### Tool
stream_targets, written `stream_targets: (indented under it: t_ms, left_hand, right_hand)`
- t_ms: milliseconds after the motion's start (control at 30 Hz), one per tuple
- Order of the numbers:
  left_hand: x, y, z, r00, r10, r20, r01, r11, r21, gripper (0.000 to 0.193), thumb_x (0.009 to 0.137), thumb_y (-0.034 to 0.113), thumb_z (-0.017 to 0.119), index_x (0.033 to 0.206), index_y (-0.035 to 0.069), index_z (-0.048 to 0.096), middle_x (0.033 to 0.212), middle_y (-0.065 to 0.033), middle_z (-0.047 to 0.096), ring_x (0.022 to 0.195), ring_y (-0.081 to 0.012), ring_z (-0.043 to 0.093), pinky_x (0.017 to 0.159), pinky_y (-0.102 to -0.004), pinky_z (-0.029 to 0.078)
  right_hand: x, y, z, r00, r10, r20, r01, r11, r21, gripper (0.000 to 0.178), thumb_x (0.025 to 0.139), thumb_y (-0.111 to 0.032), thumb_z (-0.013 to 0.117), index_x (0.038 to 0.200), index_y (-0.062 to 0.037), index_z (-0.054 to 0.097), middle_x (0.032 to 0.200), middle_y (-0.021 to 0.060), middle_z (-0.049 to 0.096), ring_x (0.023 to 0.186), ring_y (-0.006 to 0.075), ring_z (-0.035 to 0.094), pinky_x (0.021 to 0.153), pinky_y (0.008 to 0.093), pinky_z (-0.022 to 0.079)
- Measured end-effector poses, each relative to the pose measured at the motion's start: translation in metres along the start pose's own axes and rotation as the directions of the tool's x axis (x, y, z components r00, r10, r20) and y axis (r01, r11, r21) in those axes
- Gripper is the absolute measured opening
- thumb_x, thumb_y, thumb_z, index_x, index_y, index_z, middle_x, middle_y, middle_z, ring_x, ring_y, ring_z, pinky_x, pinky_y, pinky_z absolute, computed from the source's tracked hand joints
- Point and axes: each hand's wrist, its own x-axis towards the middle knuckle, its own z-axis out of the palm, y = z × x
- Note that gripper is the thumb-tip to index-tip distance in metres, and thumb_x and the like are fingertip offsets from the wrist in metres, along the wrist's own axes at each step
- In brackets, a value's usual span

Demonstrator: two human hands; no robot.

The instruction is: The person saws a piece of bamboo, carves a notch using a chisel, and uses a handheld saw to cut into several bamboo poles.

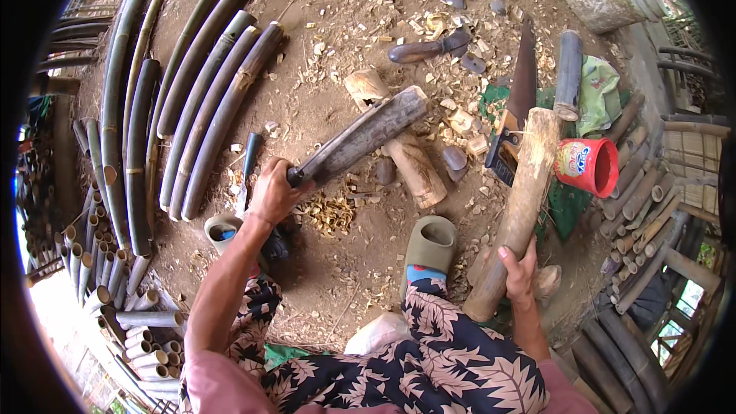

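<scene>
Well, the way to handle this nicely, I'd judge, is to hold the dark bamboo length (360,138) steady at its near end and mind its far end, which angles away from my left hand (272,192) to the right and passes over the notched log (418,172) — whether it bears on that log or hovers above it, I can't tell. My left fingers are curled round the bamboo with hardly any gap; my right hand (520,267) is closed partway about the lower part of a thick pale log (521,192), thumb lying along its near side. I'd want firm control of both pieces, tilting the pale one clear of the saw (524,69) just beyond my right hand, and my left wrist well off the knife (251,155) lying just past that hand on its left. As for looks, the bamboo is grey and mottled, straight, with a tan rim at the end farthest from my fingers — the pale log is buff, streaked lengthwise and roughened at its top, slanting up and away from my right palm. Curled shavings (330,216) lie on the dirt just to the right of my left hand.
</scene>
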Motion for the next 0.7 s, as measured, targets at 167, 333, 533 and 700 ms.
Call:
stream_targets:
  t_ms: [167,333,533,700]
  left_hand:
    - [-0.032,0.04,-0.051,0.982,-0.16,0.103,0.157,0.987,0.029,0.048,0.087,0.05,0.071,0.099,0.005,0.058,0.078,-0.018,0.069,0.065,-0.0327,0.068,0.06,-0.0463,0.053]
    - [-0.046,0.061,-0.079,0.937,-0.246,0.249,0.213,0.965,0.152,0.045,0.093,0.047,0.063,0.107,0.004,0.062,0.077,-0.0237,0.067,0.071,-0.0405,0.068,0.066,-0.0498,0.051]
    - [-0.048,0.06,-0.07,0.944,-0.229,0.237,0.196,0.968,0.156,0.051,0.094,0.051,0.06,0.097,0.0,0.059,0.083,-0.0248,0.067,0.074,-0.0432,0.067,0.064,-0.0512,0.053]
    - [-0.045,0.06,-0.071,0.941,-0.233,0.247,0.201,0.968,0.149,0.049,0.094,0.049,0.061,0.098,0.001,0.058,0.084,-0.0254,0.067,0.075,-0.0435,0.067,0.065,-0.0514,0.052]
  right_hand:
    - [0.0,-0.01,-0.001,0.997,-0.01,0.074,0.013,0.999,-0.047,0.074,0.082,-0.014,0.066,0.144,-0.001,0.029,0.104,0.0148,0.058,0.083,0.0242,0.065,0.074,0.0391,0.056]
    - [0.005,-0.015,0.012,0.993,0.005,0.115,0.001,0.998,-0.055,0.077,0.081,-0.012,0.067,0.146,-0.0008,0.027,0.106,0.0148,0.058,0.085,0.0236,0.064,0.076,0.0385,0.056]
    - [0.009,-0.017,0.025,0.993,0.061,0.098,-0.049,0.992,-0.12,0.076,0.078,-0.02,0.069,0.142,0.0008,0.032,0.103,0.014,0.059,0.08,0.0229,0.065,0.073,0.0364,0.056]
    - [0.013,-0.015,0.022,0.989,0.061,0.134,-0.049,0.994,-0.097,0.076,0.08,-0.017,0.069,0.143,0.0013,0.03,0.106,0.0141,0.058,0.082,0.0231,0.066,0.075,0.0365,0.056]
